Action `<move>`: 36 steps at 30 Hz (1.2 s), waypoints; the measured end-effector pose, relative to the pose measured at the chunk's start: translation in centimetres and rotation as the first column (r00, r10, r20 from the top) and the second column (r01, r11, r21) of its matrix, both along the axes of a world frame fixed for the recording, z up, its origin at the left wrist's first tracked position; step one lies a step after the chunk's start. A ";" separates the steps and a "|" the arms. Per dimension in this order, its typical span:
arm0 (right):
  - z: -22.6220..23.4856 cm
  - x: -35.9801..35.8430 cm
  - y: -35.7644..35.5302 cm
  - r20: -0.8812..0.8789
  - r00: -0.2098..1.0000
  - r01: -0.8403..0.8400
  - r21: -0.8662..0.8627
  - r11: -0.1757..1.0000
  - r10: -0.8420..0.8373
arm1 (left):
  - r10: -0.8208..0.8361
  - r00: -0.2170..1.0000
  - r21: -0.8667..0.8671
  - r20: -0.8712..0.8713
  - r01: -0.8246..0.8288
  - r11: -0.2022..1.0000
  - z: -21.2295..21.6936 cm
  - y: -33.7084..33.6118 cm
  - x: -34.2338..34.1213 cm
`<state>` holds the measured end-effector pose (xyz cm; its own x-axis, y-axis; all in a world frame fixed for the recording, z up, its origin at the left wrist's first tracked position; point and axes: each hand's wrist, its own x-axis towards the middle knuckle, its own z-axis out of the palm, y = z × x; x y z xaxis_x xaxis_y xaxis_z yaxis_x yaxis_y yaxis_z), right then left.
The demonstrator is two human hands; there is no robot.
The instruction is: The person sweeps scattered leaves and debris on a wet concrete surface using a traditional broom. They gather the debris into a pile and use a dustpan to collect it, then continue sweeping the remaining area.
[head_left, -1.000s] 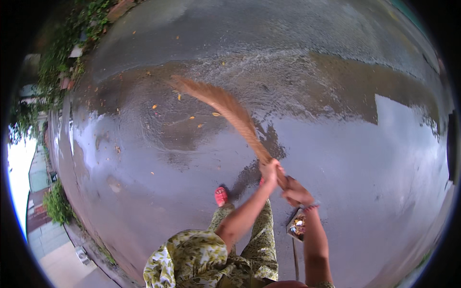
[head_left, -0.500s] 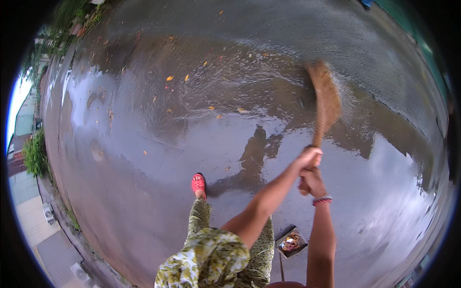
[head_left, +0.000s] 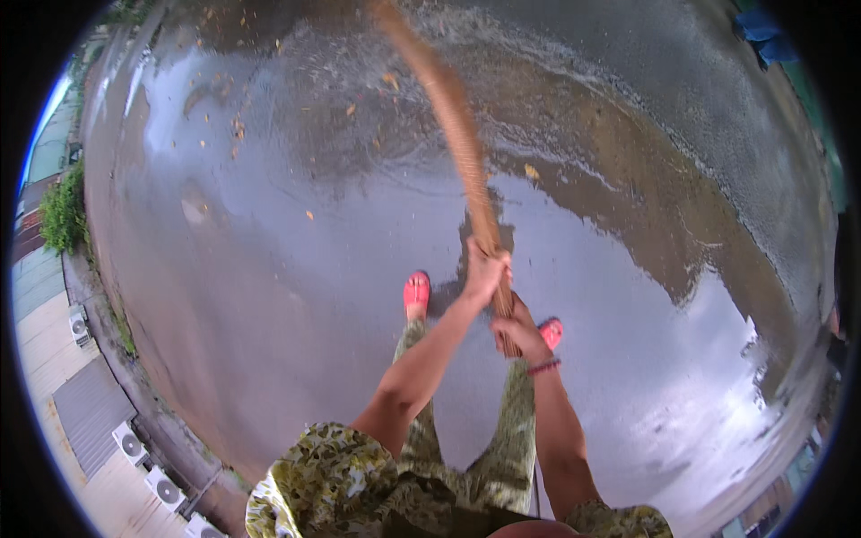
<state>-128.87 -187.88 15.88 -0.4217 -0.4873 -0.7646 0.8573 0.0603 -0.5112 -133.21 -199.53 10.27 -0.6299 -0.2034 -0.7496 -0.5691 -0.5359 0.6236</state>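
A long brown broom (head_left: 456, 125) stretches up and to the left from my two hands, its far end smeared by motion and cut off at the top edge. My left hand (head_left: 486, 272) wraps round the broom's handle, higher up. Lower down, close to the handle's butt end, my right hand (head_left: 522, 328) is closed on it, with a dark red bracelet at the wrist. Under the broom lies wet, rippling ground (head_left: 359, 224) with scattered yellow leaves (head_left: 389, 81).
My feet in red sandals (head_left: 416, 291) stand on the wet pavement. Along the left run a green bush (head_left: 61, 213), pale walls and several air-conditioner units (head_left: 164, 489). A muddy band of water (head_left: 628, 197) curves off to the right. Something blue (head_left: 764, 38) sits at the far right.
The broom has swung from the right over to the left, both hands moving left with it. My right sandal now shows, and the dustpan with debris is out of sight.
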 end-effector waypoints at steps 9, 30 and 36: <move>9.4 15.0 -1.5 0.270 0.866 0.301 0.388 0.871 -0.420 | -0.475 0.868 0.633 0.142 0.290 0.718 4.1 4.9 14.8; 12.9 22.9 -12.4 0.069 0.912 0.332 0.457 0.825 -0.405 | -0.485 0.865 0.688 0.131 0.272 0.673 9.4 -5.5 20.0; 8.8 17.0 -12.7 0.027 0.990 0.112 0.470 0.876 -0.141 | -0.391 0.901 0.828 0.187 0.070 0.557 1.3 -5.5 19.4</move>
